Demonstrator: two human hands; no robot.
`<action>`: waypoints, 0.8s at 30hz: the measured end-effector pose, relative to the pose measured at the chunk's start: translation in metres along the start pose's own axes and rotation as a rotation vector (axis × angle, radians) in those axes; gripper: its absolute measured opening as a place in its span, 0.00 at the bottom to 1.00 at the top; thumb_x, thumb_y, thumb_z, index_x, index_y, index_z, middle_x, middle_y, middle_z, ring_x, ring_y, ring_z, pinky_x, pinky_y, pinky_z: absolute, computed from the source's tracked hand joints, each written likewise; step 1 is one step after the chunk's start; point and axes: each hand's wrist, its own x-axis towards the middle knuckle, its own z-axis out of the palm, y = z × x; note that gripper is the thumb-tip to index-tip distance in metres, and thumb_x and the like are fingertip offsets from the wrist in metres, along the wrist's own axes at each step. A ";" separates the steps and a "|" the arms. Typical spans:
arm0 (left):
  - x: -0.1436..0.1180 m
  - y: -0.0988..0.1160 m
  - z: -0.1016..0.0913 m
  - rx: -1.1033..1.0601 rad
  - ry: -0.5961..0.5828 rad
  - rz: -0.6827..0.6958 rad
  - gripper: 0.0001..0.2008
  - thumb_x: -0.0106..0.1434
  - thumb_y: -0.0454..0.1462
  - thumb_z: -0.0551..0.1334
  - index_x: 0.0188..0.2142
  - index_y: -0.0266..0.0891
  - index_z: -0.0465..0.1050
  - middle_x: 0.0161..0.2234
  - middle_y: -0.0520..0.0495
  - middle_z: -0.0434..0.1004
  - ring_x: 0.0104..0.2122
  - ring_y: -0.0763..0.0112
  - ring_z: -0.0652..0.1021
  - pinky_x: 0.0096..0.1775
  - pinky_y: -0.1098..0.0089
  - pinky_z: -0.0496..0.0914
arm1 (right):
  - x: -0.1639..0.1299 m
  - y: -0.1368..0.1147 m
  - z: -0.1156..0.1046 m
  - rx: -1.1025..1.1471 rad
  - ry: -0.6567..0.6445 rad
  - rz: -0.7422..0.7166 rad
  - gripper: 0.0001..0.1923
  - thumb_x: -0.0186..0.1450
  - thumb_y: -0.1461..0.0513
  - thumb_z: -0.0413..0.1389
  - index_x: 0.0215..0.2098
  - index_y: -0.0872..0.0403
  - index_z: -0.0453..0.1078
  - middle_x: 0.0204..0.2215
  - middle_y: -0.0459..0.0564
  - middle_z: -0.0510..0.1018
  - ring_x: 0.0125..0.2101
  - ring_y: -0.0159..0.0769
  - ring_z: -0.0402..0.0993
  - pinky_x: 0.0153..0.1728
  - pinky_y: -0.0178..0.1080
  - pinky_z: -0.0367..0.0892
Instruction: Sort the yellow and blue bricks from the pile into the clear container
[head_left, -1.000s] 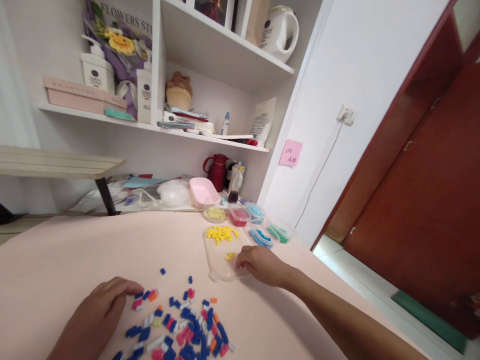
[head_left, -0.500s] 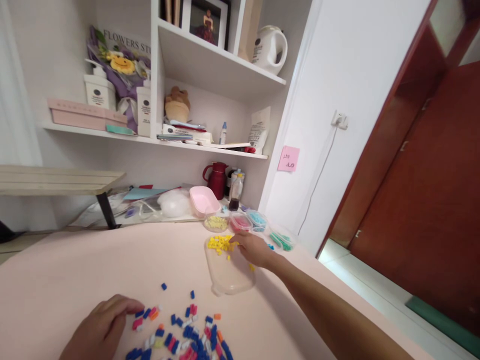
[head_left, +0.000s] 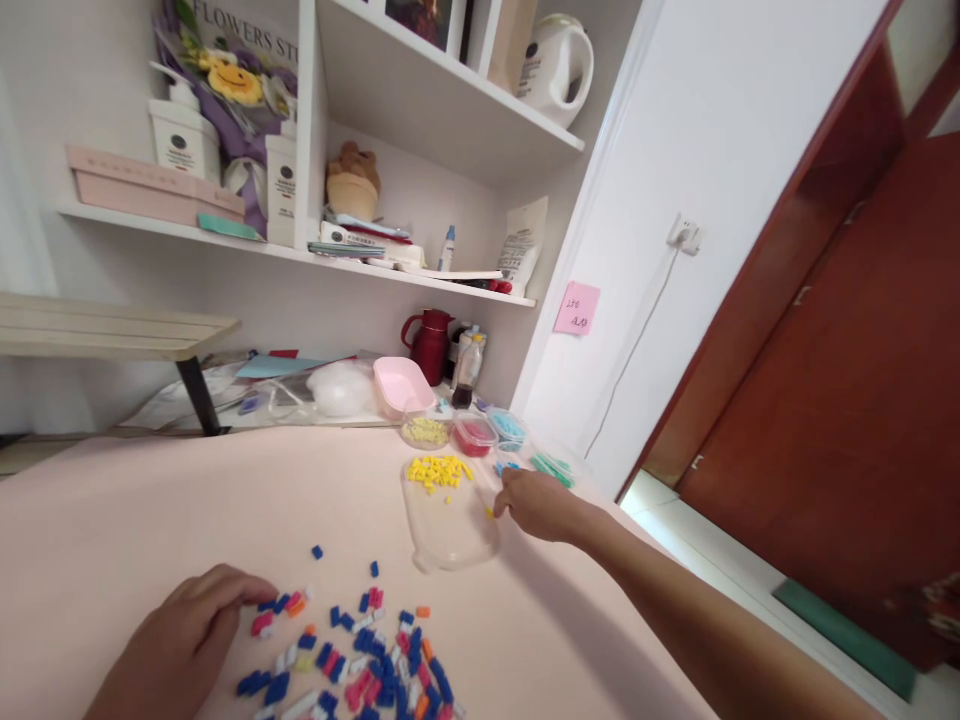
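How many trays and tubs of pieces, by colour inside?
Tray of yellow: 1
Tub of pale yellow: 1
Tub of red: 1
Tub of light blue: 1
Tub of blue, partly behind right hand: 1
Tub of green: 1
Total: 6

Premises appear domestic: a lived-in room in a home. Evidence, by clock face about the centre of view: at 12 o'clock, a white shelf unit point(head_left: 442, 90) carrying household items; at 10, a wrapped bouquet point(head_left: 234, 82) beside a pump bottle point(head_left: 184, 140); between 10 and 11, a brown plush-looking toy point(head_left: 352, 180); just off centre at 9, a red jug point(head_left: 430, 350); at 2, a wall socket point(head_left: 684, 234); at 3, a reddish-brown door point(head_left: 847, 400).
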 end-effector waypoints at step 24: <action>0.000 0.002 -0.006 -0.029 -0.029 0.044 0.14 0.59 0.40 0.55 0.31 0.52 0.81 0.34 0.53 0.83 0.38 0.65 0.80 0.43 0.68 0.74 | 0.037 -0.016 0.005 -0.005 0.142 0.001 0.24 0.65 0.68 0.47 0.57 0.48 0.69 0.53 0.55 0.73 0.50 0.46 0.70 0.47 0.43 0.60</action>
